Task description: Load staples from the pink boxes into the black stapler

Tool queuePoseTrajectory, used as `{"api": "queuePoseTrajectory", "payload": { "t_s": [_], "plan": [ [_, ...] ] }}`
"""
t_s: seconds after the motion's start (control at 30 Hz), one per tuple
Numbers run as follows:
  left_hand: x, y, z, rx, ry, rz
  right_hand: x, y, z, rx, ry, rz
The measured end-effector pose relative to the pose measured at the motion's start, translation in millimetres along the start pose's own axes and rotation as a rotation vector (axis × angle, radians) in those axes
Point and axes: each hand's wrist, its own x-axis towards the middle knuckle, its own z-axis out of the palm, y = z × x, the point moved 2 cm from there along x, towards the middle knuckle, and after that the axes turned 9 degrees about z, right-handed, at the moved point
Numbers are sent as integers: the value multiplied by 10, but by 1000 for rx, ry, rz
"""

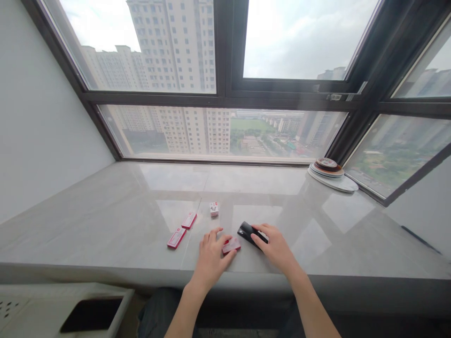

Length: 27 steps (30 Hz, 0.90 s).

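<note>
My left hand (pixel 212 253) has its thumb and forefinger around a small pink-and-white pack (pixel 232 246) lying near the counter's front edge. Just to the right, a black stapler (pixel 247 230) rests at a slant, its far end pointing left. My right hand (pixel 275 244) grips the stapler's near end between thumb and fingers. Beyond my left hand stands a little white box (pixel 213 209) with dark and red print. Farther left, two flat red-edged packs with printed tops, one nearer (pixel 176 237) and one farther (pixel 189 220), lie almost end to end.
A stack of plates (pixel 331 173) sits in the far right corner by the window. The glossy stone counter (pixel 88 225) runs under dark window frames. Below its front edge at the left is a white bin-like container (pixel 38 305) with a dark opening.
</note>
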Motion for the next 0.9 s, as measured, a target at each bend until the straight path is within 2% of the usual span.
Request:
{"api": "queuePoseTrajectory", "payload": {
  "t_s": [0.1,0.2,0.33,0.43,0.53,0.6,0.67,0.73,0.8,0.9],
  "plan": [
    [39,144,-10,-101,-79,132,106,-139,65,-14,-51,-60],
    [77,191,-39,-143,-103,151,138,-326,260,-17,-54,-70],
    [67,144,-63,-168,-93,138,166,-514,509,-75,87,-7],
    [29,74,-74,-152,-82,128,232,-536,533,73,198,68],
    [-8,3,-102,-141,-98,108,282,-359,404,453,270,191],
    [-23,-26,-128,-159,-116,107,267,-125,273,708,306,273],
    [-29,-42,-151,-186,-117,101,205,164,134,868,332,368],
    [-28,-54,-157,-201,-107,84,115,439,16,905,296,489],
    [-23,-66,-143,-204,-103,70,18,619,-53,822,206,597],
    [-11,-88,-101,-206,-106,61,-94,612,16,566,-41,659]
  ]
}}
